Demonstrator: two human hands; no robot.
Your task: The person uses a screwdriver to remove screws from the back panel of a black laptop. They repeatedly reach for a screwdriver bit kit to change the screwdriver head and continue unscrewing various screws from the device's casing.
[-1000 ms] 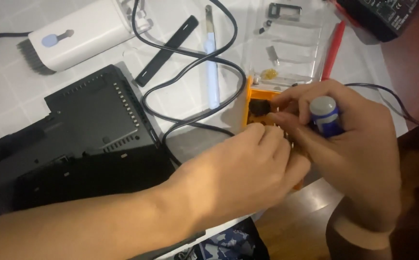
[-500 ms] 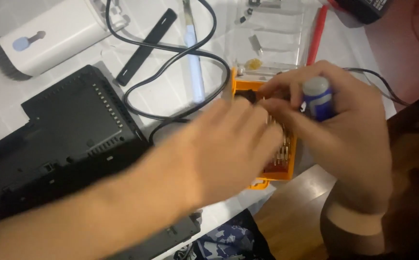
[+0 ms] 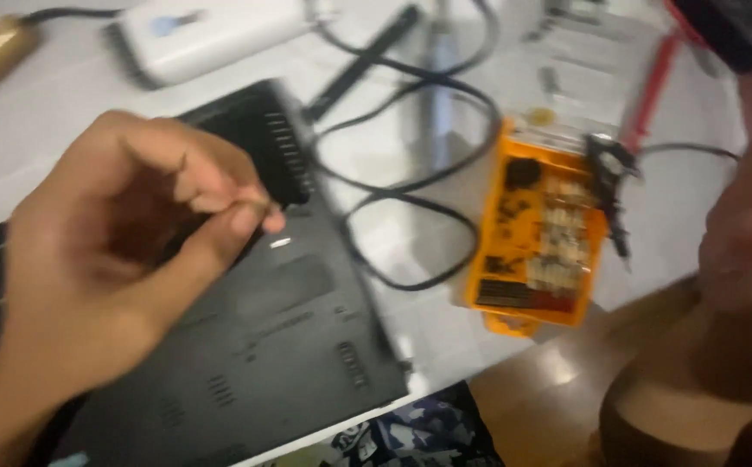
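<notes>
Small pale bit [image 3: 279,243] | pinched in left hand [image 3: 117,259] grip above black laptop underside [image 3: 272,346] at surface's near edge, evidently for fitting | right hand [image 3: 743,242] blurred, grip indeterminate | orange bit case [image 3: 540,238] lay open alongside, within reach.

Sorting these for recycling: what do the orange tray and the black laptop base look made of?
Orange tray: probably moulded plastic, going by its even bright colour and slight sheen.
Black laptop base: likely matte plastic, with moulded vent slots and a dull, even surface. Blur leaves metal possible.
</notes>
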